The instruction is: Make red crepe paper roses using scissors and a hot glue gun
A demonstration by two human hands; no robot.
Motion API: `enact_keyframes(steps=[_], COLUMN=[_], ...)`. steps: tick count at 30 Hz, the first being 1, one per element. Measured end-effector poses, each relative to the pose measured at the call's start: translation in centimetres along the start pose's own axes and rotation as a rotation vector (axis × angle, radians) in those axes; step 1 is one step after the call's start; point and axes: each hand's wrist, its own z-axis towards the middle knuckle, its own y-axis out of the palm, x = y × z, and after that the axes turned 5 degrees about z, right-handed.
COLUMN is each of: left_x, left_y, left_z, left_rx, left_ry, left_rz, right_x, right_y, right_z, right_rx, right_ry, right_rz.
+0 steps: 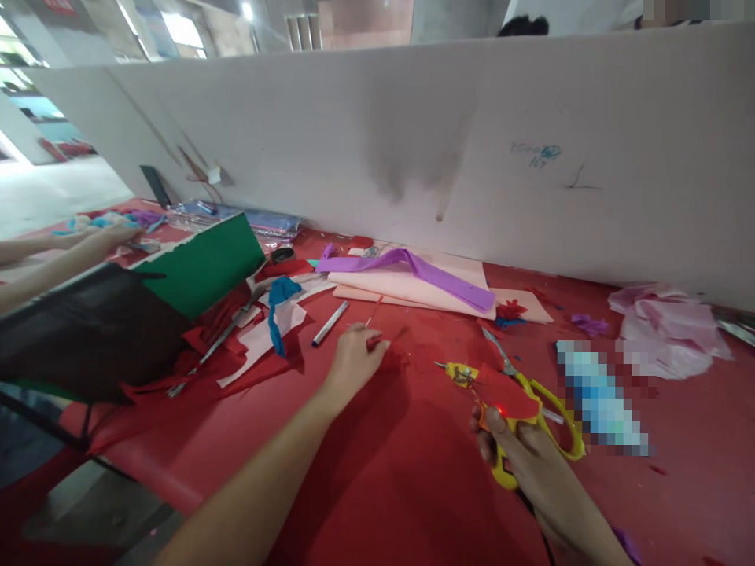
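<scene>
In the head view, your right hand (524, 452) was wrapped around the handle of the yellow glue gun (460, 372), right of the frame's centre, its nozzle reaching from your fingers toward the upper left. A rounded red piece (510, 397) lay against the gun, just above your thumb. Your left hand (357, 358), near the centre, had its thumb and finger pinched together on a small red item (373, 343), too slight to identify, and was apart from the nozzle. You worked at a red table (377, 479) that filled the lower frame, with a white partition (295, 141) rising along its far edge. Beyond it, pillars and bright lights showed at upper left, and dark hair at upper right; another person's two arms (76, 251) reached in at the left edge. Counting what lay around, you had one pair of yellow-handled scissors (563, 417) right beside the gun, one marker (330, 322) left of your left hand, one folded purple strip (436, 281) across pale pink sheets at upper centre, one blue strip (283, 291) left of centre and one crumpled pink wrapper (666, 334) at the right.
</scene>
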Motion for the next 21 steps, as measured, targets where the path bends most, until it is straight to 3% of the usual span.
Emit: enact_keyframes(steps=[8,13,21], left_x=[-0.3,0.1,0.5], left_y=[1.3,0.9,0.7], left_z=[0.3,0.4,0.3], left_rx=[0.007,0.025,-0.009], left_ry=[-0.005,-0.044,-0.045], left_rz=[0.029,-0.048,-0.015], right_x=[0.2,0.3,-0.6], right_y=[0.8,0.6,-0.1], right_z=[-0.4,-0.4,-0.6], right_rx=[0.049,0.084,0.021], right_ry=[-0.003,0.006,0.041], right_rz=[-0.032,-0.008,0.016])
